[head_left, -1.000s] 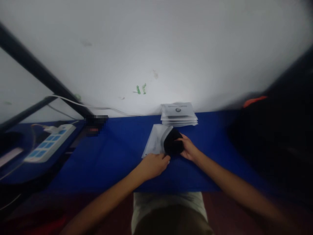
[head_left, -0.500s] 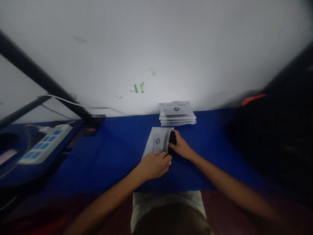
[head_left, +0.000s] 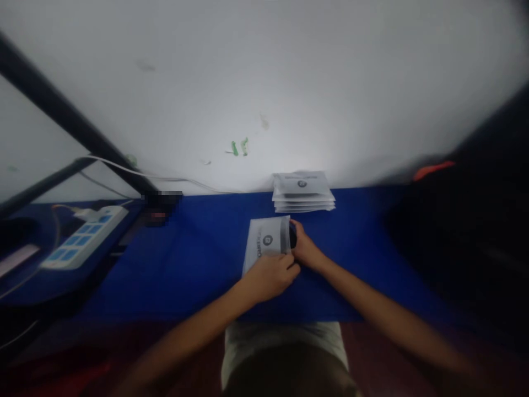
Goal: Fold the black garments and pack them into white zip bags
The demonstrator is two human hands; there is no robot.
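Note:
A whitish, printed plastic pouch (head_left: 266, 234) lies at a slant on the blue tabletop, its opening facing right. My left hand (head_left: 275, 274) is closed on the pouch's near edge by that opening. At the mouth, my right hand (head_left: 305, 246) is closed around a black item (head_left: 293, 236), most of which is inside the pouch or behind my fingers; its kind cannot be made out. Farther back, against the wall, sits a stack of similar filled pouches (head_left: 303, 190).
A white power strip (head_left: 85, 240) with blue sockets lies at the left, with a plug and cables. Black frame bars (head_left: 74, 113) rise on that side. A white cable (head_left: 165, 177) runs along the wall (head_left: 330, 82). A large dark shape (head_left: 463, 237) fills the right.
The black item has gone farther left into the pouch, and less of it shows. My left hand has shifted slightly right along the pouch's edge. The view has moved a little.

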